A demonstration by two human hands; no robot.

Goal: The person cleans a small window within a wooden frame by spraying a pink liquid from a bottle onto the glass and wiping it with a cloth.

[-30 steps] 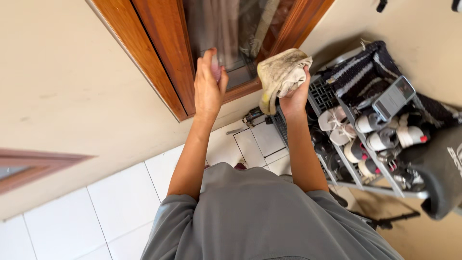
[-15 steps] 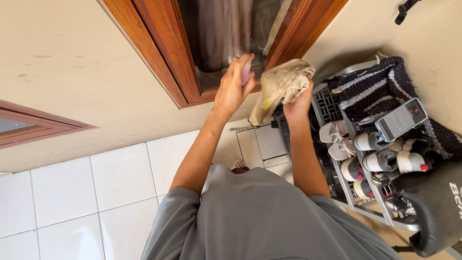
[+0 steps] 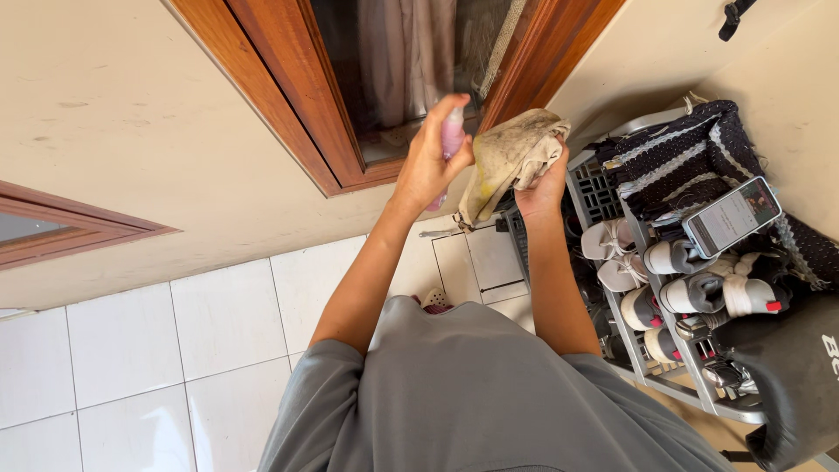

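Pink spray bottle point(image 3: 452, 140) clenched in left hand point(image 3: 428, 166); right hand point(image 3: 542, 188) grips dirty rag point(image 3: 511, 153); grey rack point(image 3: 651, 350) holds shoes point(image 3: 690, 293).

Before a wood-framed window point(image 3: 350, 96), the left hand point(image 3: 426, 166) grips a pink spray bottle point(image 3: 451, 140) just beside the crumpled dirty cloth point(image 3: 511, 157) clutched in the right hand point(image 3: 540, 190), a shoe rack point(image 3: 673, 288) standing to the right.

You stood on a white tiled floor point(image 3: 175, 341). To your right a grey shoe rack point(image 3: 603, 197) held pairs of sneakers point(image 3: 695, 293) and white sandals point(image 3: 612, 253). A dark striped knitted cloth point(image 3: 677, 157) lay on top, a phone point(image 3: 732, 216) resting on it.
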